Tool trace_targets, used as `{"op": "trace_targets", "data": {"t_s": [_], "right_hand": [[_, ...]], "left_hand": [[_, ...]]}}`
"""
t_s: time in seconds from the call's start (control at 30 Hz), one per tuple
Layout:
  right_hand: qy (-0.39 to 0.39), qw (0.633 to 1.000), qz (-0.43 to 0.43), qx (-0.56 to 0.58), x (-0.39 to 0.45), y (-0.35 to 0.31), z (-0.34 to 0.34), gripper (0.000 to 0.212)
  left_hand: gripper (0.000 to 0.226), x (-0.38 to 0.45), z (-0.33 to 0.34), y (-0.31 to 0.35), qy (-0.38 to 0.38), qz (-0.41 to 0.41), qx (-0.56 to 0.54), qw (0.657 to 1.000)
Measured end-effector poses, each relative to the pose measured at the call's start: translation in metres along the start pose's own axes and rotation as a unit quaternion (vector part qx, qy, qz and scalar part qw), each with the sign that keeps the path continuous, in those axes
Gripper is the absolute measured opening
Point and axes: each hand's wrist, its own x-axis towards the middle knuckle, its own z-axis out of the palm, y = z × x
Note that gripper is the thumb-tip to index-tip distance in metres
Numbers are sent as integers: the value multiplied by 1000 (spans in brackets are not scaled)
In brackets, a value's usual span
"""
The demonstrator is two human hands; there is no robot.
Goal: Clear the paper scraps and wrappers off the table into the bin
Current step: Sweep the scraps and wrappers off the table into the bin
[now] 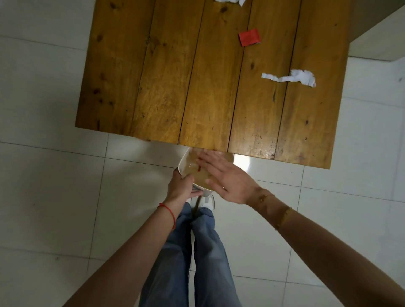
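Note:
A wooden plank table [197, 87] fills the upper part of the head view. On it lie a red wrapper [249, 37], a torn white paper scrap [291, 77] on the right side, and another white scrap [230, 1] cut off by the top edge. Just below the table's near edge a small white bin [183, 163] is held, with something red inside. My left hand [182, 186] grips the bin's rim. Over the bin's mouth my right hand [223, 175] hovers flat, fingers spread, holding nothing.
Pale tiled floor [54, 175] surrounds the table. My legs in blue jeans [192, 252] and white shoes stand right below the bin. A pale block or low wall [377, 37] stands at the table's right, far end.

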Motion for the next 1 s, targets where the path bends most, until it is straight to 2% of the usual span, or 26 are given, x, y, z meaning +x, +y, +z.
{"op": "trace_targets", "data": {"t_s": [0.1,0.3,0.53,0.67,0.77,1.0], "right_hand": [[3,1000,9,7,-15,-11,6,54],[115,989,91,18,-39,-34,-18,52],[179,975,130,13,-70,-74,-67,52],[220,962,163,16,-93,-99,-88,50],[262,944,197,24,-113,-121,-102,48],[337,903,263,26,-168,-158,-131,43]], "left_hand": [[41,-7,-1,-5,4,-10,4,1000],[33,-46,-10,-9,22,-42,12,999],[38,-117,-23,7,-4,6,25,1000],[51,-152,-24,24,-25,51,25,998],[58,-181,-24,36,-48,86,64,993],[50,-244,-11,57,-78,106,118,984]]}}
